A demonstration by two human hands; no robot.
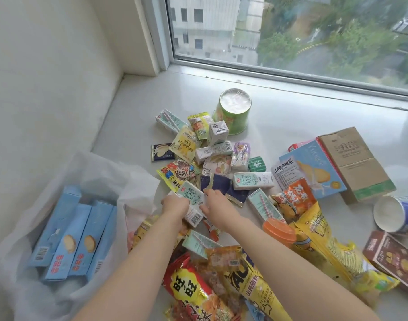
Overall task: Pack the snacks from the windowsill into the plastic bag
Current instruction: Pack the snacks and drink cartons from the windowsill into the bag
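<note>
From the head camera, both forearms are reaching forward over a heap of snacks spread across the white windowsill [291, 117]. The left hand [175, 205] is curling its fingers round the left edge of a pale green milk carton [192, 202], and the right hand [215, 202] is gripping the same carton from the right, fingers bent over its side; the carton is lying tilted, barcode end toward the person, just above the pile. The right hand also seems to be touching a thin yellowish strip near the dark blue packets [223, 184], though the blur is making that hard to confirm.

The plastic bag [101, 172] is lying open at the left, its translucent mouth just beside the left wrist. Inside it, several light blue boxes [75, 237] are standing side by side on edge.

More milk cartons are lying around the hands: one [252, 180] flat to the right of the held carton, another [265, 206] angled below it. A green tub [233, 110] with a foil lid is standing tilted toward the window, behind a cluster of small drink boxes and sachets. A red and yellow snack bag [191, 290] is lying between the forearms, yellow chip bags [318, 237] are sprawling to the right, and a blue box [314, 167] is resting beside a brown cardboard box [355, 158]. A blue cup [392, 214] is lying on its side at the far right, near a brown box [395, 260].
</note>
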